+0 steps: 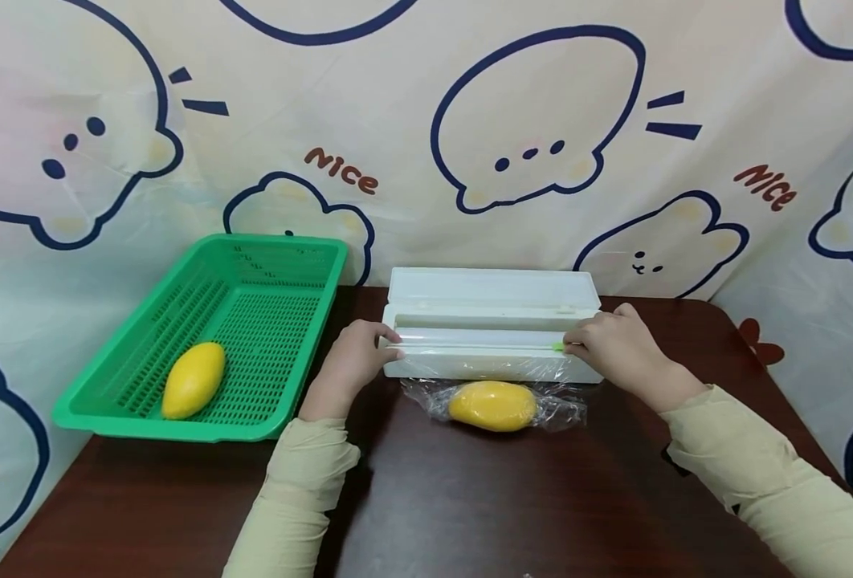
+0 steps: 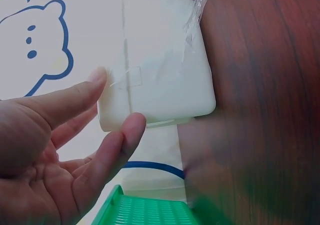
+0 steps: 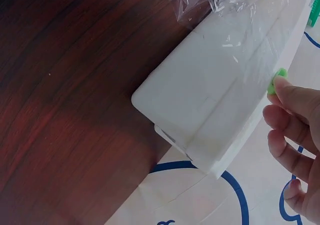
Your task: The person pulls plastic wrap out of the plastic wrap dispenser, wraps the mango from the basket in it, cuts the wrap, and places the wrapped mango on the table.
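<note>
a long white plastic box [image 1: 477, 368] lies lengthwise across the far part of the table [image 1: 455, 498], its lid [image 1: 491, 289] tipped back open behind it. the left hand's grip [image 1: 354, 357] pinches its left end. at the front rim, toward the right end, sits a small bright green slider [image 1: 559, 347], pinched by the right hand's grip [image 1: 618, 345]. clear film [image 1: 430, 395], glossy and wrinkled, drapes over the box's front face and bunches at both ends of a smooth yellow fruit [image 1: 495, 406], which lies on its side just before the box.
</note>
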Tool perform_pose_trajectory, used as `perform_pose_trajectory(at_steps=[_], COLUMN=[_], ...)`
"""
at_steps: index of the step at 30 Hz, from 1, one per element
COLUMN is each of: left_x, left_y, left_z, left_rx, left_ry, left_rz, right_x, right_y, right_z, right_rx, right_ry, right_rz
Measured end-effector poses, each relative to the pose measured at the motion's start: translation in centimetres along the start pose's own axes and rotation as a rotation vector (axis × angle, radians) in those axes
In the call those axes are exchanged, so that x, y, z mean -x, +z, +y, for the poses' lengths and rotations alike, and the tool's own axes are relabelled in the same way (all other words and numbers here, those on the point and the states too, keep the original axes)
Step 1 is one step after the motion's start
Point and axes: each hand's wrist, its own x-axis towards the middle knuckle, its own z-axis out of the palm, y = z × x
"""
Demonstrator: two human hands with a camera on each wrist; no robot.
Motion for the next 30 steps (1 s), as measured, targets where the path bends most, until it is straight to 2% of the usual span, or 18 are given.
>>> perform_pose_trajectory(at_steps=[4,10,20,26,30], left_x=[-0.13,0.38,-0.11,-0.09,-0.04], left_y=[0.05,-0.21,-0.01,0.04,-0.03], left_z=[0.02,0.25,0.1,0.06,0.01], left_rx=[0.001,0.001,0.003,0.004,0.009], left_ry=[0.006,0.003,-0.007,-0.007,-0.006], left_rz=[0.0,0.007,-0.005,-0.005,-0.004], right_x=[0.12,0.21,0.57,0.57,0.69], right_y=[-0.1,0.17,0.23,0.31,0.43], right_z=[0.14,0.13,0.22,0.17,0.21], right_rx=[-0.014,-0.073,-0.109,-0.18,-0.203], right_ry=[0.012,0.011,0.065,0.098,0.12], right_rz=[0.0,0.007,-0.012,-0.059,-0.049])
